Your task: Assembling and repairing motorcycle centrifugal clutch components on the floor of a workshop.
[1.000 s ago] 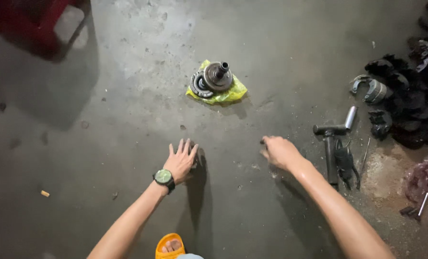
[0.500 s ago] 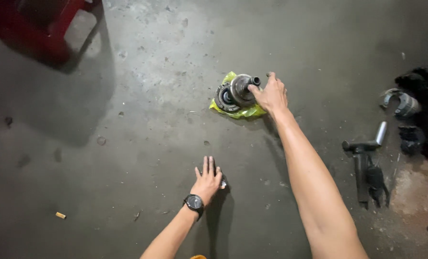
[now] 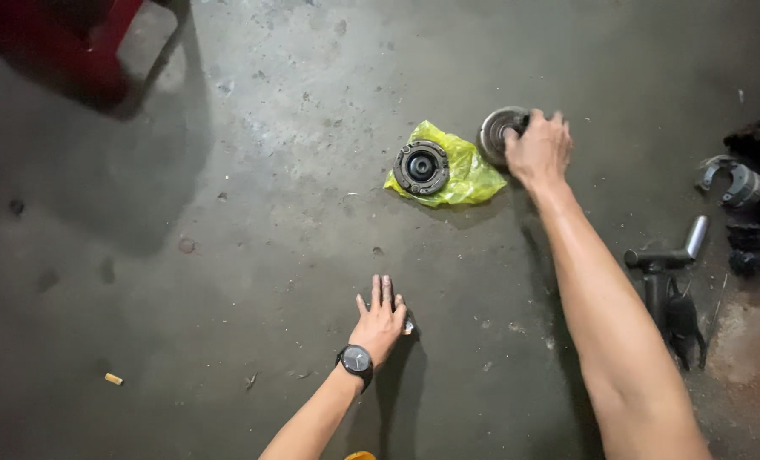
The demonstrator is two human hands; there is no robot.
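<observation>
A: Right hand (image 3: 540,152) grips the metal hub (image 3: 499,132) just right of the yellow bag (image 3: 465,175)?
B: Yes. Lift straight, support its rim. Left hand (image 3: 381,319) flat on floor, fingers spread, holding nothing.

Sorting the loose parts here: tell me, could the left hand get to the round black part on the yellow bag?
Probably yes: the left hand lies flat on bare concrete floor, and nothing stands between it and the round black part on the yellow bag.

Left hand (image 3: 381,319) flat, fingers spread – right hand (image 3: 536,150) outstretched, fingers curled
</observation>
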